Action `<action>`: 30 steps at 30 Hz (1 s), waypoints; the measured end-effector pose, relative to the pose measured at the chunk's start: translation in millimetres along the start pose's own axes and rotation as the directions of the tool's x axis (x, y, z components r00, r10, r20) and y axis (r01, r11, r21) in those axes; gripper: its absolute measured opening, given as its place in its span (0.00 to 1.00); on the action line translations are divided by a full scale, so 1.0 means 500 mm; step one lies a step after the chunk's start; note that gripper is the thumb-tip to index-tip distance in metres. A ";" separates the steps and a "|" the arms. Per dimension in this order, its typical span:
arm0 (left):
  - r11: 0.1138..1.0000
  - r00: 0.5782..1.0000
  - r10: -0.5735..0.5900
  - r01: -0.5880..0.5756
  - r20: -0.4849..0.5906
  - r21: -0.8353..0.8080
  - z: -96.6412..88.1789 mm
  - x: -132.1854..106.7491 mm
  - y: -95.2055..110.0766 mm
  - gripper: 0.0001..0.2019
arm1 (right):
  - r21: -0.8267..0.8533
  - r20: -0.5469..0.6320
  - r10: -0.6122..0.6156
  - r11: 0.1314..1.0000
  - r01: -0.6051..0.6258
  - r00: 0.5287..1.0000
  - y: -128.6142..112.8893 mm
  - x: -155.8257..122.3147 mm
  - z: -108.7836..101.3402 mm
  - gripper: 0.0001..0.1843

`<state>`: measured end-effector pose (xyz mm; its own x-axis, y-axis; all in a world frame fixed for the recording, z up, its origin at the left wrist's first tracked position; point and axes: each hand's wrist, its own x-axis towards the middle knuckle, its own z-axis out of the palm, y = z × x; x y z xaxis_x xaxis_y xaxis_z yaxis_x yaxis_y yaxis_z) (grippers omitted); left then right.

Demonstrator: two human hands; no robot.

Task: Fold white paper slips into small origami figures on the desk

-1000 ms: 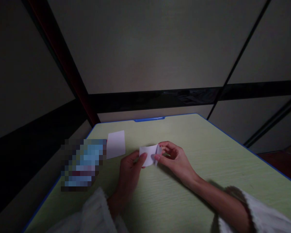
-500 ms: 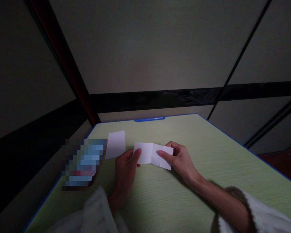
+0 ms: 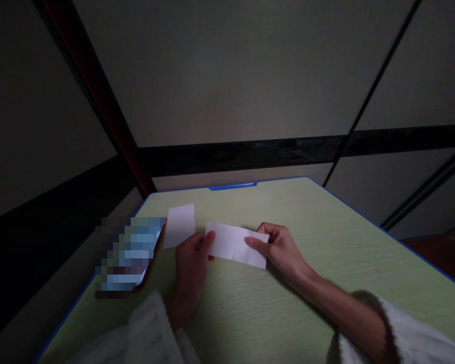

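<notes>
A long white paper strip [image 3: 235, 245] with fold creases is stretched out just above a pale green table [image 3: 288, 313]. My left hand [image 3: 191, 263] pinches its left end between thumb and fingers. My right hand [image 3: 282, 247] pinches its right end the same way. Both wrists come out of white fuzzy sleeves. A second, smaller white paper [image 3: 179, 226] lies flat on the table just left of the strip, close to my left fingertips.
The table has a blue rim [image 3: 233, 186] and stands in a corner of dim panelled walls. A blurred blue-and-red object [image 3: 129, 255] rests near the table's left edge, beside the small paper.
The paper was folded small between my fingertips a second ago. My hands have moved apart, opening it out into a long flat strip.
</notes>
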<state>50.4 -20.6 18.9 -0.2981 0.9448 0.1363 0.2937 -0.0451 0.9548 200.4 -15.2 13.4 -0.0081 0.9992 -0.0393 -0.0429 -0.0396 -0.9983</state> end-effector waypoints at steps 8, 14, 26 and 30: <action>0.988 0.997 -0.048 0.056 0.065 -0.141 0.005 0.013 -0.014 0.10 | 0.052 -0.010 -0.018 0.999 0.018 1.000 0.002 0.003 -0.001 0.15; 0.965 0.996 -0.092 0.093 0.018 -0.245 0.009 0.005 0.002 0.11 | 0.057 0.126 0.013 0.998 -0.020 0.992 0.003 -0.007 0.007 0.13; 0.964 0.955 -0.038 0.113 0.293 -0.243 0.016 -0.015 -0.005 0.05 | 0.056 0.228 -0.006 0.998 -0.007 0.974 -0.002 -0.010 0.012 0.15; 0.927 0.920 -0.006 0.152 0.391 -0.343 0.021 -0.017 -0.006 0.05 | 0.140 0.160 -0.021 0.990 -0.002 0.987 -0.001 -0.012 0.010 0.16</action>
<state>61.4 -25.2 12.0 0.0792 0.9967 0.0161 -0.0846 -0.0093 0.9964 195.7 -21.0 14.2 -0.1666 0.9860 -0.0110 -0.1825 -0.0418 -0.9823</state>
